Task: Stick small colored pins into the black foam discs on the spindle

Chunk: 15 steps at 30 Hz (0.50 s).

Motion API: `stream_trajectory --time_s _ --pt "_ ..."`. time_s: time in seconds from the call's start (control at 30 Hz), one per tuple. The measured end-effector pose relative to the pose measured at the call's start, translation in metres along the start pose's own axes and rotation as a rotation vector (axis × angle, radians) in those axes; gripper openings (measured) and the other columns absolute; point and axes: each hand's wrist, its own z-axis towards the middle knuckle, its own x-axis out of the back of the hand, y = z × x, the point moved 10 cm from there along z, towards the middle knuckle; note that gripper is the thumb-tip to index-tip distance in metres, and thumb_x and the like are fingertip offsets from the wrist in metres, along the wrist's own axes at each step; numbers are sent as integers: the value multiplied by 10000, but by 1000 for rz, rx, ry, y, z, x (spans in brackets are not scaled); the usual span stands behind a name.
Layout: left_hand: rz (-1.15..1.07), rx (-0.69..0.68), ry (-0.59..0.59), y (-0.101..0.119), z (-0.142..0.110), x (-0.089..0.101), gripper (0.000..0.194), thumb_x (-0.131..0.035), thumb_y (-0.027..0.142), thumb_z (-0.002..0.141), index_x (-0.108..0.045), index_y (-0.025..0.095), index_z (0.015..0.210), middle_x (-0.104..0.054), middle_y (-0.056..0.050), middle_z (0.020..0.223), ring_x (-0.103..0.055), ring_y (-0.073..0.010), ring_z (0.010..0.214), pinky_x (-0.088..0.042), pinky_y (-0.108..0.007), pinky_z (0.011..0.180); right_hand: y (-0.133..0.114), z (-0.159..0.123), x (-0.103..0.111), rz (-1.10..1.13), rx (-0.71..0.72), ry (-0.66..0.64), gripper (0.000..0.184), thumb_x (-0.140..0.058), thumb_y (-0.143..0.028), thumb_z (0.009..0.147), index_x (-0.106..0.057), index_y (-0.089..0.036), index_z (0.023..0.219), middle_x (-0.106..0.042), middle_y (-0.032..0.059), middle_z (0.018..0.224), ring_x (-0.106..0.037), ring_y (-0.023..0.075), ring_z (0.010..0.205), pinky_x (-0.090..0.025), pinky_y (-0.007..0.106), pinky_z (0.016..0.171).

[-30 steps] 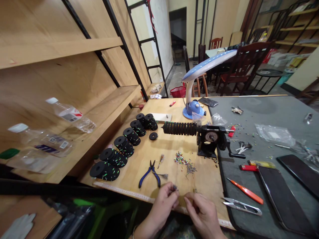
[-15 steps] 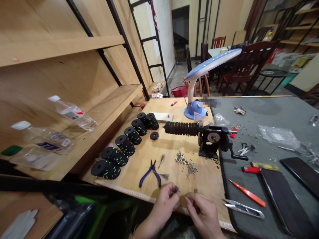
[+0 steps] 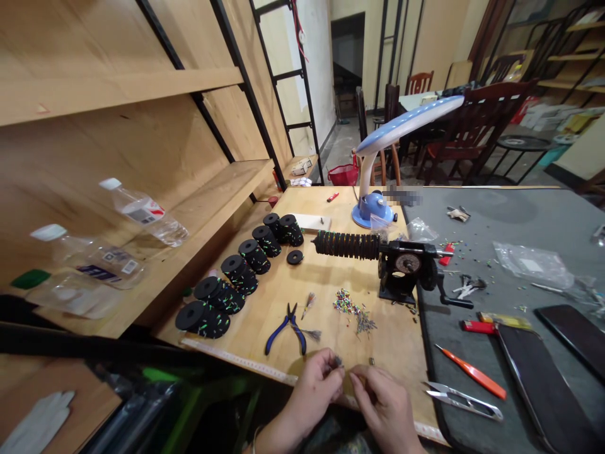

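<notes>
At the far left we have bottles (image 3: 144, 214) lying on the shelf (image 3: 222, 180). Next, black rolls (image 3: 203, 318) flecked with green stand in a row along the left edge of our wooden surface (image 3: 326, 277). The pliers (image 3: 273, 339) lie with handles spread towards us, two tufts (image 3: 309, 302) near them. Our left hand (image 3: 319, 381) pinches a small grey bundle (image 3: 338, 362) between thumb and fingers, over the surface's near edge. Beyond it we see beads (image 3: 346, 301), with thin grey pins (image 3: 365, 323) beside them. Our right hand (image 3: 384, 394) sits just beside the left, thumb against fingers; we cannot tell whether it grips anything. Further right are the winder (image 3: 405, 261) and, on a dark mat (image 3: 463, 321), an orange tool (image 3: 475, 374), snips (image 3: 467, 403) and a phone (image 3: 574, 334).
</notes>
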Motion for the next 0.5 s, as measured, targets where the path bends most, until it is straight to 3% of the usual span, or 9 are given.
stream_trajectory --time_s 0.2,0.5 --pt "36 -7 -51 3 -3 -5 218 -592 314 774 -433 191 690 -402 90 531 -333 -63 455 -263 -208 458 13 -1 -3 82 -86 1 205 -490 -307 907 -657 -193 867 -674 38 655 -610 167 551 -461 244 550" --pt "26 2 -111 10 -6 -11 260 -624 374 785 -455 191 711 -435 74 530 -375 -74 473 -309 -209 490 38 -4 -14 403 -323 -30 402 -528 -434 854 -638 -150 1117 -421 -67 497 -442 138 461 -381 237 471"
